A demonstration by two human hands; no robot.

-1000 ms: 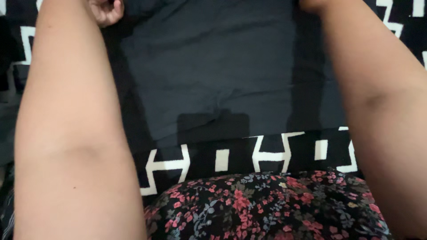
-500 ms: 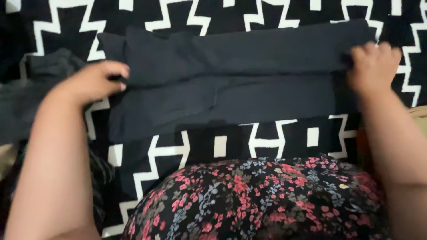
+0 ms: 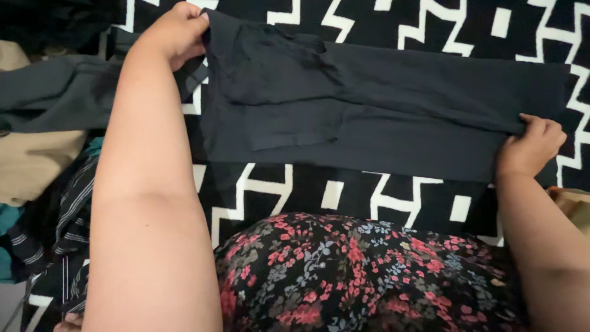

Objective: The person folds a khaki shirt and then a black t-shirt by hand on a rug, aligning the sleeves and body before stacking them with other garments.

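A dark navy garment [image 3: 381, 110] lies folded into a long band across a black blanket with white zigzag shapes [image 3: 344, 197]. My left hand [image 3: 175, 31] grips the garment's upper left corner, far from my body. My right hand [image 3: 530, 144] pinches its right end between thumb and fingers, near the band's lower edge. A looser, wrinkled flap of the cloth lies at the left, beside my left hand.
A pile of other clothes lies at the left: a dark grey piece [image 3: 55, 92], a beige one [image 3: 31, 163] and a striped dark one [image 3: 67, 227]. My floral dress [image 3: 369, 276] fills the bottom of the view. A tan object [image 3: 574, 203] shows at the right edge.
My left hand has moved up and away to the garment's top left corner. My right hand has dropped lower on the right end. The view has shifted, and the band lies longer and flatter.
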